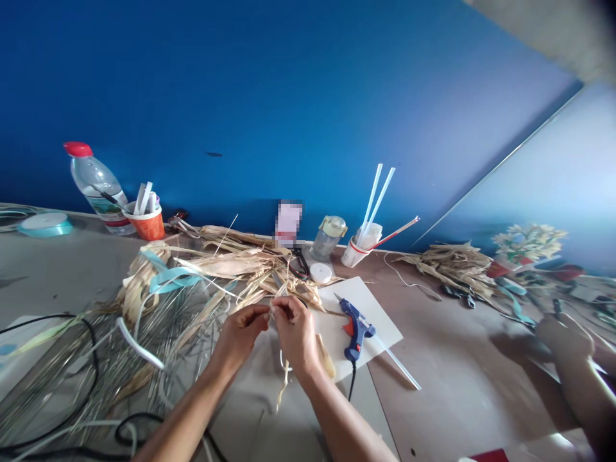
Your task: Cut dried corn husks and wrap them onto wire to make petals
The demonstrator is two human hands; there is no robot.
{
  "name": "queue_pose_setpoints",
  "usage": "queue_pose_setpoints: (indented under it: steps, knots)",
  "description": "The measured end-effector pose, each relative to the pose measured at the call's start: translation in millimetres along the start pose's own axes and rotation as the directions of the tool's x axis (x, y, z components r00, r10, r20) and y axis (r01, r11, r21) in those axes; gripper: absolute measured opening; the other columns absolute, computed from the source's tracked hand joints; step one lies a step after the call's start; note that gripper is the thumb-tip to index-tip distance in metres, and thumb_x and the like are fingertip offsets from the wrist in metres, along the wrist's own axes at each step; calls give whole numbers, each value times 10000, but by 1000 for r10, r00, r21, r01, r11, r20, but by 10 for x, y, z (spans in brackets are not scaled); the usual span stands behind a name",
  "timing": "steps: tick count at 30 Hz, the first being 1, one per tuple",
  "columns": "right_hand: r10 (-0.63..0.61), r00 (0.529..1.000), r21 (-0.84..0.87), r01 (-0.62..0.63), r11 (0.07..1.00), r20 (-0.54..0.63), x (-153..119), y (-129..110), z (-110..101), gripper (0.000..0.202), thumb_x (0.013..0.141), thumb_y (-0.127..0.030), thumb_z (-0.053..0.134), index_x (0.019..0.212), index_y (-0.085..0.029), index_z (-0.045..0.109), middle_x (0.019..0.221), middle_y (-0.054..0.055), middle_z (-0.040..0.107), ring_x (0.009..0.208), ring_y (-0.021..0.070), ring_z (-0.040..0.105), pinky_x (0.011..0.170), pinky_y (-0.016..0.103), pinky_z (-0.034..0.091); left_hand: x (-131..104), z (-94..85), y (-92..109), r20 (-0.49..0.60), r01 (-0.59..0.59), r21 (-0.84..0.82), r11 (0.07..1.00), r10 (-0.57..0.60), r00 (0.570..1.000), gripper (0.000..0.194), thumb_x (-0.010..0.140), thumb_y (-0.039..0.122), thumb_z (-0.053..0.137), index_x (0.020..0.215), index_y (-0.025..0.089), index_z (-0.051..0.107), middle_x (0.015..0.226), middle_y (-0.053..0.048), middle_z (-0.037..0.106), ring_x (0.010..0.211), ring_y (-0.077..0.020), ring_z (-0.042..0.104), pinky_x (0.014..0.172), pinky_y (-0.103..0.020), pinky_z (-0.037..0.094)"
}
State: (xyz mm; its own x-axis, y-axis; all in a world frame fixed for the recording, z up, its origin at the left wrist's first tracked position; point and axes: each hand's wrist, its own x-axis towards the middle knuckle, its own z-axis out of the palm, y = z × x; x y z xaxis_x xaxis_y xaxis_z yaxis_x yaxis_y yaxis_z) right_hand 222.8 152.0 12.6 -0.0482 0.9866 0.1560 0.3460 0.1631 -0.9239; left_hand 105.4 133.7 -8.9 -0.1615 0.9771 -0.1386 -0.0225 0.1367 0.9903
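My left hand (242,333) and my right hand (294,330) meet above the table, fingertips pinched close together. What they pinch is too small and covered to make out. Below my right hand hangs a thin twisted strip of dried husk (283,387), with part of a white loop beside it. A wider piece of husk (325,357) shows at the right wrist. Just beyond my fingers spreads a pile of dried husks (235,266). To the right, a blue glue gun (357,327) with a clear glue stick lies on a white sheet (382,319).
Many thin wires (158,346) and black cables (96,359) cover the left side. Along the wall stand a bottle (99,183), an orange cup (148,224), a glass jar (328,239) and a cup of glue sticks (355,253). Another person's hand (565,337) works at far right.
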Motion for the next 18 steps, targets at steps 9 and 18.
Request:
queue_pose_setpoints:
  steps: [9,18]
  knots:
    - [11,1000,-18,-11,1000,-18,-14,-13,8,142,763,-180,507,773,-181,649,745,22,671,685,157,586,648,250,440,9,4,-27,-14,6,22,1000,-6,1000,238,682,353,631,799,179,743,569,18,582,504,-115,449,489,-223,315]
    - [-112,994,-103,110,988,-14,-28,40,44,155,777,-132,496,768,-205,632,770,21,641,739,164,586,686,258,433,8,1,-28,-22,4,-4,1000,-4,1000,152,668,293,627,705,170,709,552,36,549,502,-102,418,497,-221,290]
